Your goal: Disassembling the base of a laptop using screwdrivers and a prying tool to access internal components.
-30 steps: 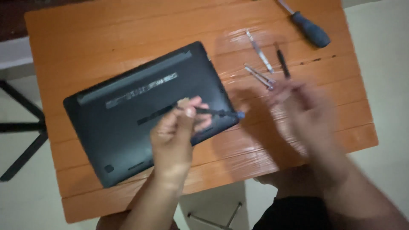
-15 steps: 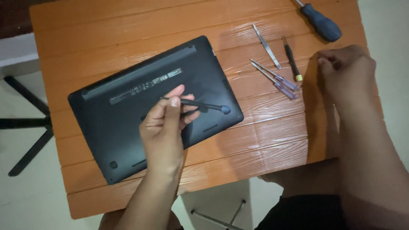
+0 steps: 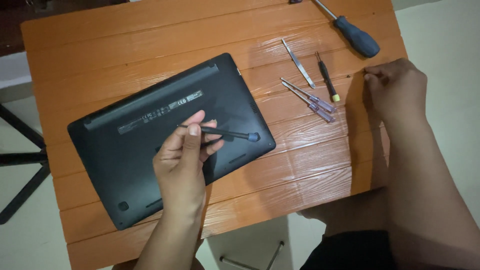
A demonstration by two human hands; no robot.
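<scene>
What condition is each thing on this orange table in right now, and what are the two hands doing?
Laptop: closed, lying bottom-up on the table.
Thin black screwdriver: held in the left hand, lying across the laptop.
Right hand: fingers curled, resting at the table's right edge; whether it holds anything is hidden.
Large blue-handled screwdriver: lying loose.
Four small tools: lying loose beside the laptop.

An orange slatted table (image 3: pixel 100 45) bears a black laptop (image 3: pixel 130 165) and five small screwdrivers (image 3: pixel 320 102).

slim black screwdriver (image 3: pixel 220 132), level, over upturned laptop (image 3: pixel 130 165)
</scene>
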